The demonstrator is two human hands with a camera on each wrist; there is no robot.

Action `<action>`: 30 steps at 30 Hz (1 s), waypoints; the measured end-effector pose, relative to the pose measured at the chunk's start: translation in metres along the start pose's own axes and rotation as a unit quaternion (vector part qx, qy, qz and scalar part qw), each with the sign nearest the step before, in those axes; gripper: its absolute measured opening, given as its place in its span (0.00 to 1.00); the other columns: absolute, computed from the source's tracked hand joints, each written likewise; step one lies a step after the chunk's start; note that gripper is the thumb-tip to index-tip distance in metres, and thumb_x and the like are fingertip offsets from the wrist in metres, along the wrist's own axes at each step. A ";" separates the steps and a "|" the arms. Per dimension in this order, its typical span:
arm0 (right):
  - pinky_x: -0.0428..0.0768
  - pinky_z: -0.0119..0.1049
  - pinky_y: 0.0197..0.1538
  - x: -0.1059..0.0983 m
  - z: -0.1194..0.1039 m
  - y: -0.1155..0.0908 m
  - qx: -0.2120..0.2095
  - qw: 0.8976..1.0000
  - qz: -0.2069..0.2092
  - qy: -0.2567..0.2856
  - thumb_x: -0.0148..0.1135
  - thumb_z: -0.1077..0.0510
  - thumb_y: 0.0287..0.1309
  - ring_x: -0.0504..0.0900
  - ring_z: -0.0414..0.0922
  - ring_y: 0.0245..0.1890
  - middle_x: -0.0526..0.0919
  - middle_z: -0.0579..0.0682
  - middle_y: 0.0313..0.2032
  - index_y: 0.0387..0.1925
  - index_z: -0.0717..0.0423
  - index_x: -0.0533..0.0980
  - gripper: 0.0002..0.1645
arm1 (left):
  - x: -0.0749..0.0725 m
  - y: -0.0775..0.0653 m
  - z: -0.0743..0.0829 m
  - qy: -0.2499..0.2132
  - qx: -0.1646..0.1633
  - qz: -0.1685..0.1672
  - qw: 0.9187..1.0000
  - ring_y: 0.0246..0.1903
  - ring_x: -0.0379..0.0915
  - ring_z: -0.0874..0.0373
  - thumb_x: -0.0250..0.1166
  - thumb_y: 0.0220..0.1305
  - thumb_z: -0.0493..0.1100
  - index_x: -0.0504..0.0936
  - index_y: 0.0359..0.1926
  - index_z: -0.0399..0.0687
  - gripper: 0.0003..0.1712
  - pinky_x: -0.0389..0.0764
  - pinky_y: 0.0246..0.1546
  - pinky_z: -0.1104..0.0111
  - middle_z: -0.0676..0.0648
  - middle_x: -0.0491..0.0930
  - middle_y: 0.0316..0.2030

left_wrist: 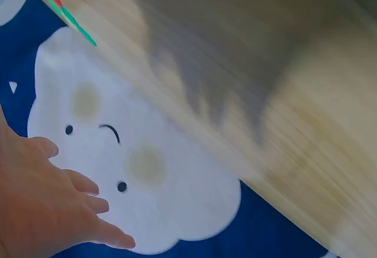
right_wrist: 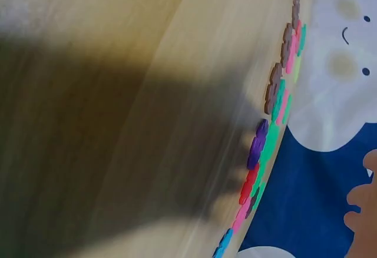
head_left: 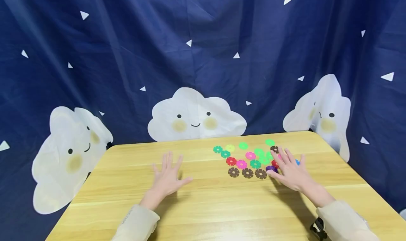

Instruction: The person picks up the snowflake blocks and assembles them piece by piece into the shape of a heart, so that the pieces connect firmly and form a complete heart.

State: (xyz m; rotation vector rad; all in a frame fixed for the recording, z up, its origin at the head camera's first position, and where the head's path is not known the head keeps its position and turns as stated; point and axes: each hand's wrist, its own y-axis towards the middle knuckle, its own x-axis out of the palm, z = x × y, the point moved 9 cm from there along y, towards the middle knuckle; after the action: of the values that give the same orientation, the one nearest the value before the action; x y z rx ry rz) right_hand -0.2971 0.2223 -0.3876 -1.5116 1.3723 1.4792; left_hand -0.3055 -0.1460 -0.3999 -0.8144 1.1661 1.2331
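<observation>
My left hand (head_left: 167, 179) is spread above the left part of the table, fingers straight, holding nothing. In the left wrist view the same hand (left_wrist: 53, 202) shows at the lower left, raised over the tabletop with its shadow on the wood. Fingers apart, my right hand (head_left: 291, 172) hovers over the right end of a group of flat, notched plastic discs and hides some of them. Nearest to its thumb is a purple disc (head_left: 271, 169). Brown discs (head_left: 247, 173) line the near side; behind them lie red (head_left: 231, 161), pink (head_left: 241, 164) and green discs (head_left: 255, 164).
The discs lie flat on a light wooden table (head_left: 203, 205) with rounded far corners. A yellow disc (head_left: 230, 148) is near the far edge, and a blue disc (head_left: 297, 162) shows beyond the right fingers. Behind hangs a dark blue curtain (head_left: 215, 68) with white clouds.
</observation>
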 end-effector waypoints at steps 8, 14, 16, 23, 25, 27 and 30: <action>0.45 0.70 0.57 0.016 -0.015 0.011 -0.037 0.998 -0.038 0.039 0.55 0.37 0.55 0.52 0.69 0.63 0.52 0.68 0.65 0.67 0.61 0.53 0.48 | 0.037 0.013 0.042 -0.037 0.105 -0.098 0.989 0.68 0.31 0.39 0.58 0.54 0.66 0.50 0.70 0.55 0.48 0.41 0.57 0.34 0.35 0.35 0.69; 0.61 0.65 0.54 0.028 -0.026 0.019 -0.072 0.995 -0.053 0.049 0.58 0.41 0.54 0.64 0.67 0.55 0.67 0.68 0.55 0.64 0.63 0.59 0.44 | 0.057 0.025 0.070 -0.029 0.166 -0.144 0.975 0.63 0.51 0.40 0.57 0.56 0.65 0.54 0.69 0.53 0.45 0.57 0.59 0.45 0.35 0.54 0.65; 0.64 0.63 0.52 0.033 -0.027 0.021 -0.076 0.994 -0.063 0.052 0.59 0.42 0.54 0.66 0.66 0.53 0.70 0.67 0.52 0.63 0.64 0.60 0.43 | 0.060 0.030 0.081 -0.032 0.178 -0.149 0.972 0.58 0.58 0.44 0.58 0.55 0.64 0.56 0.68 0.52 0.44 0.65 0.55 0.52 0.38 0.61 0.59; 0.70 0.58 0.47 0.046 -0.035 0.031 -0.084 0.990 -0.086 0.069 0.61 0.43 0.52 0.71 0.62 0.45 0.73 0.66 0.45 0.58 0.66 0.67 0.39 | 0.069 0.048 0.113 -0.072 0.179 -0.161 0.968 0.44 0.60 0.54 0.63 0.54 0.57 0.64 0.64 0.48 0.39 0.67 0.39 0.68 0.45 0.67 0.42; 0.70 0.57 0.47 0.050 -0.039 0.034 -0.081 0.990 -0.094 0.070 0.61 0.44 0.52 0.71 0.62 0.45 0.73 0.67 0.46 0.57 0.66 0.68 0.38 | 0.074 0.053 0.117 -0.120 0.168 -0.163 0.965 0.46 0.60 0.52 0.63 0.55 0.54 0.67 0.62 0.46 0.36 0.67 0.46 0.62 0.43 0.70 0.36; 0.67 0.60 0.51 0.054 -0.043 0.035 -0.074 0.989 -0.106 0.072 0.62 0.45 0.52 0.69 0.66 0.49 0.71 0.70 0.49 0.56 0.66 0.69 0.36 | 0.080 0.057 0.119 -0.168 0.153 -0.166 0.959 0.45 0.62 0.50 0.64 0.54 0.51 0.69 0.60 0.43 0.33 0.65 0.50 0.57 0.43 0.71 0.32; 0.61 0.65 0.54 0.062 -0.045 0.035 -0.046 0.988 -0.129 0.069 0.62 0.45 0.53 0.65 0.68 0.55 0.67 0.72 0.54 0.57 0.63 0.69 0.36 | 0.088 0.060 0.121 -0.209 0.139 -0.158 0.955 0.39 0.61 0.54 0.65 0.53 0.49 0.72 0.58 0.42 0.31 0.64 0.50 0.56 0.48 0.67 0.24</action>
State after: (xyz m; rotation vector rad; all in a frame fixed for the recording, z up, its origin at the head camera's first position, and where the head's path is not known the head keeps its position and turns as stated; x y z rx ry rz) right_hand -0.3255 0.1551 -0.4297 -1.8048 1.1461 1.3117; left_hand -0.3429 0.0034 -0.4467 -0.4737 0.8013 0.8929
